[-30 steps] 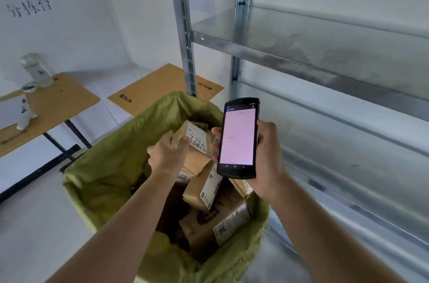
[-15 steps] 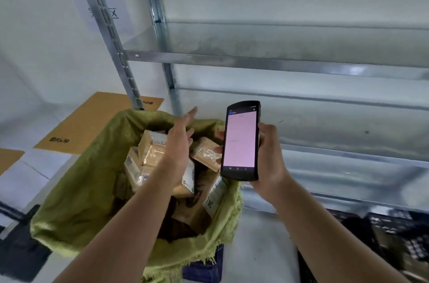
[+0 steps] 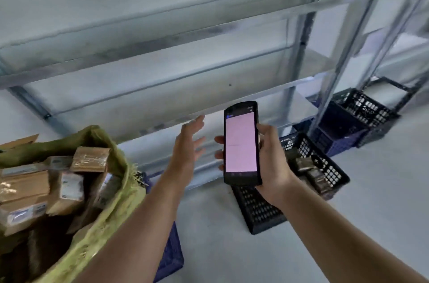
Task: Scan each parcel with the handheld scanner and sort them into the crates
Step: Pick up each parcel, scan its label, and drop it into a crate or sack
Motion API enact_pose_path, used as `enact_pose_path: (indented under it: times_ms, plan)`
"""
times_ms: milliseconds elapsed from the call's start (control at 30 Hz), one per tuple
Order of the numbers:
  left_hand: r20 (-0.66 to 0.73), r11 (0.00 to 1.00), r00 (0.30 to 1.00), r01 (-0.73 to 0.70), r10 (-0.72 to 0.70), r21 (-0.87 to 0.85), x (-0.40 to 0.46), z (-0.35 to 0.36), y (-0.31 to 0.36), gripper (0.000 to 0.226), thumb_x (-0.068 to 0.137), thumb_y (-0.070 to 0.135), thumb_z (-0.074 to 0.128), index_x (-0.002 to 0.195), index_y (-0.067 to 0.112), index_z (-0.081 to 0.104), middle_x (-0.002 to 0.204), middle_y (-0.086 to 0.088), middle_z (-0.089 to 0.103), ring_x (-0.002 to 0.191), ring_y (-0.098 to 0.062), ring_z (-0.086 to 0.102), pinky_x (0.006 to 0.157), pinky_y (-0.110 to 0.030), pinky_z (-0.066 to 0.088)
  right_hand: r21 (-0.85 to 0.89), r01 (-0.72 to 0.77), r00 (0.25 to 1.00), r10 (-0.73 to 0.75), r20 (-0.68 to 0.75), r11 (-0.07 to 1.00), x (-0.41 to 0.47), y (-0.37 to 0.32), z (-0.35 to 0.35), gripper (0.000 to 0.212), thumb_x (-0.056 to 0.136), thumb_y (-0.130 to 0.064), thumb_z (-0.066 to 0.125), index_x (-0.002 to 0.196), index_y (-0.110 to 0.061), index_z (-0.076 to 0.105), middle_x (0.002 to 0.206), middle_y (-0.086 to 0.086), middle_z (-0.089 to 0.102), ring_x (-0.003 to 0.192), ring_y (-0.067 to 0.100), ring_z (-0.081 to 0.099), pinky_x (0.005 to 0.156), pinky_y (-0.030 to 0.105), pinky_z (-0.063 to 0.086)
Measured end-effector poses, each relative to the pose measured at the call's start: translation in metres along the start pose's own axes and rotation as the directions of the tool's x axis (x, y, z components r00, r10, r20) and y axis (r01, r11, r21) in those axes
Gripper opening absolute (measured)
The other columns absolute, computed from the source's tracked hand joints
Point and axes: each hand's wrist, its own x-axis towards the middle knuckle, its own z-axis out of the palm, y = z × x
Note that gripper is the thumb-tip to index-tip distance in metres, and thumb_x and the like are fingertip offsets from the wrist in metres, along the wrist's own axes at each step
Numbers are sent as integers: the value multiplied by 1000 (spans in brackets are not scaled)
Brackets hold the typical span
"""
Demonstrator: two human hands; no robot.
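Note:
My right hand (image 3: 270, 162) grips the black handheld scanner (image 3: 241, 143) upright, its pale pink screen facing me. Just left of it, my left hand (image 3: 189, 143) hangs in the air with straight, spread fingers and holds nothing. A green woven sack (image 3: 109, 196) at the lower left holds several brown cardboard parcels (image 3: 89, 159) with white labels. On the floor behind my right hand sits a black mesh crate (image 3: 262, 210) with a few dark parcels (image 3: 313, 173) inside. Farther right are a blue crate (image 3: 336, 141) and another black crate (image 3: 369, 111).
A grey metal shelving rack (image 3: 162, 78) with bare shelves fills the background, its uprights (image 3: 341, 48) standing at the right. Another blue crate (image 3: 170, 252) sits under the sack's right edge. Grey floor (image 3: 383, 190) stretches to the right.
My view has swung right, away from the sack toward the crates. My left hand let go of a parcel, rose out of the sack and opened. The scanner stays in my right hand.

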Motion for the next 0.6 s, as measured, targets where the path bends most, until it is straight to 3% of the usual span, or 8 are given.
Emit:
enact_pose_path:
  times_ms: [33, 100, 167, 300, 367, 467, 600]
  plan:
    - [29, 1000, 999, 15, -15, -8, -5, 28, -7, 76, 64, 72, 52, 132, 42, 68, 144, 12, 60, 126, -21, 60, 97, -37, 50, -6, 5, 999, -5, -32, 1000, -11, -5, -27, 60, 110, -47, 24, 136, -14, 65, 124, 20, 76, 95, 36, 68, 87, 49, 57]
    - [86, 999, 995, 44, -44, -3, -10, 81, -23, 54, 81, 64, 50, 127, 43, 70, 145, 11, 60, 132, -26, 58, 109, -45, 46, -23, 7, 995, -9, -103, 1000, -30, -15, -77, 60, 110, -46, 23, 132, -12, 68, 122, 20, 76, 89, 32, 70, 78, 42, 60]
    - [152, 998, 986, 70, -70, 11, -14, 128, -41, 49, 93, 59, 42, 130, 43, 69, 145, 13, 60, 136, -27, 56, 115, -48, 43, -34, -1, 983, -6, -183, 999, -46, -24, -122, 61, 109, -46, 24, 128, -9, 69, 121, 20, 76, 85, 31, 71, 75, 40, 58]
    - [268, 992, 956, 105, -119, 64, -21, 210, -60, 63, 76, 69, 49, 131, 45, 69, 145, 15, 61, 133, -24, 56, 110, -43, 43, -21, 22, 952, -27, -305, 1000, -59, -45, -198, 65, 107, -46, 26, 129, -3, 69, 123, 27, 74, 95, 39, 67, 89, 52, 51]
    - [302, 991, 944, 111, -130, 81, -15, 249, -65, 67, 71, 71, 52, 130, 44, 70, 145, 12, 61, 131, -23, 57, 112, -44, 42, -8, 48, 939, -48, -342, 999, -56, -59, -232, 66, 107, -45, 25, 128, -1, 70, 123, 29, 72, 94, 39, 68, 89, 51, 52]
    - [356, 988, 923, 119, -147, 98, 10, 305, -82, 49, 96, 60, 46, 135, 39, 68, 147, 11, 60, 133, -25, 57, 113, -45, 42, -14, 58, 925, -59, -375, 998, -42, -79, -284, 67, 106, -44, 23, 129, 0, 67, 121, 25, 75, 90, 34, 71, 76, 40, 59]
    - [365, 978, 908, 194, -208, 74, 65, 380, -114, 38, 105, 47, 45, 132, 37, 70, 146, 8, 62, 133, -26, 58, 112, -48, 44, -4, 43, 908, -41, -416, 999, -1, -105, -349, 71, 106, -45, 22, 129, 5, 67, 114, 29, 73, 90, 37, 69, 67, 35, 58]
